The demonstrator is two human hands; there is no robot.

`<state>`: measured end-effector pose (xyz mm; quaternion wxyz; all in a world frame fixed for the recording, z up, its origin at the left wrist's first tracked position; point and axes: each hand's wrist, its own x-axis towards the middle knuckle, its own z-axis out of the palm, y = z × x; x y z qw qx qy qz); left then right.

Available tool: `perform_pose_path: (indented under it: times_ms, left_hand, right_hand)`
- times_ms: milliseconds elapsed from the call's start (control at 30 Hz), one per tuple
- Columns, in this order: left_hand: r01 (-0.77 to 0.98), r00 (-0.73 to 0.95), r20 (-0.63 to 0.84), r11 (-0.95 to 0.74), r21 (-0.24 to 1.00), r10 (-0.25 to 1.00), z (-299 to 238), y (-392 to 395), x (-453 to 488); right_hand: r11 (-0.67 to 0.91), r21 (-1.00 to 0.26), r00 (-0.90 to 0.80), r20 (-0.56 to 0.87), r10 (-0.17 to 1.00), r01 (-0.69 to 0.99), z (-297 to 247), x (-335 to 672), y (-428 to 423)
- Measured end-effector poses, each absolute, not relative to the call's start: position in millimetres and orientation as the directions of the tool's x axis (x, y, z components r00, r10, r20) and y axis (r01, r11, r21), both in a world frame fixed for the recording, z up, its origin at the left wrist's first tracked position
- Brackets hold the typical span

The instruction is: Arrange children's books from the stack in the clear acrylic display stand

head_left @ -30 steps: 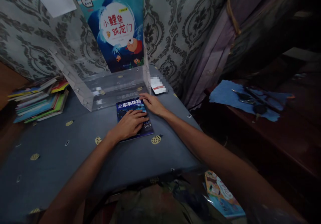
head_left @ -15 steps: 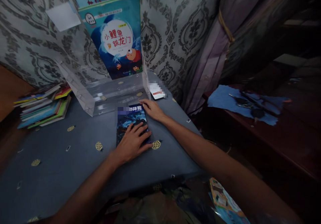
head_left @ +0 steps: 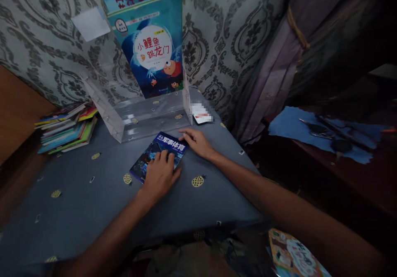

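A dark blue booklet (head_left: 149, 157) lies flat on the grey-blue tablecloth (head_left: 77, 202), turned askew. My left hand (head_left: 159, 175) rests flat on its near right part with the fingers spread. My right hand (head_left: 197, 141) touches its far right corner with loosely extended fingers. Just beyond the booklet stands a clear acrylic display stand (head_left: 145, 113). A teal children's book with a fish (head_left: 151, 47) leans upright in it, with another book behind.
A stack of thin colourful books (head_left: 66, 128) lies at the left. A phone or card (head_left: 201, 115) sits by the stand's right side. Patterned wallpaper and a tied curtain (head_left: 279, 58) are behind. A blue cloth with dark tools (head_left: 322, 130) lies on a wooden surface at the right.
The booklet has rotated, its top now pointing to the upper right, and slid slightly toward me. My left hand moved back onto its lower part; my right hand stayed at its far corner.
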<state>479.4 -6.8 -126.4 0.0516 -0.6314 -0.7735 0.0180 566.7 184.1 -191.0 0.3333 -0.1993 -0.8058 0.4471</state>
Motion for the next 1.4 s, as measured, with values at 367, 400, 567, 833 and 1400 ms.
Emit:
perform_pose_path:
  times_ms: [367, 400, 567, 833, 1400]
  left_hand:
    - [0.952, -0.235, -0.022, 0.226, -0.206, 0.972, -126, 14, 491]
    - [0.952, -0.231, -0.013, 0.223, -0.211, 0.973, -127, 14, 491]
    - [0.96, -0.219, 0.007, 0.217, -0.179, 0.976, -129, 15, 489]
    - [0.953, -0.241, 0.005, 0.238, -0.189, 0.97, -131, 16, 492]
    - [0.94, -0.341, 0.022, 0.341, -0.003, 0.94, -119, -58, 423]
  right_hand:
    - [0.379, -0.925, -0.657, 0.304, 0.69, -0.03, -194, 566, 186]
    - [0.382, -0.924, -0.658, 0.306, 0.688, -0.03, -194, 566, 186]
    - [0.403, -0.915, -0.642, 0.319, 0.697, -0.018, -195, 567, 188]
    - [0.48, -0.876, -0.6, 0.357, 0.716, 0.051, -185, 573, 186]
    - [0.773, -0.601, -0.745, 0.415, 0.522, 0.206, -176, 578, 162]
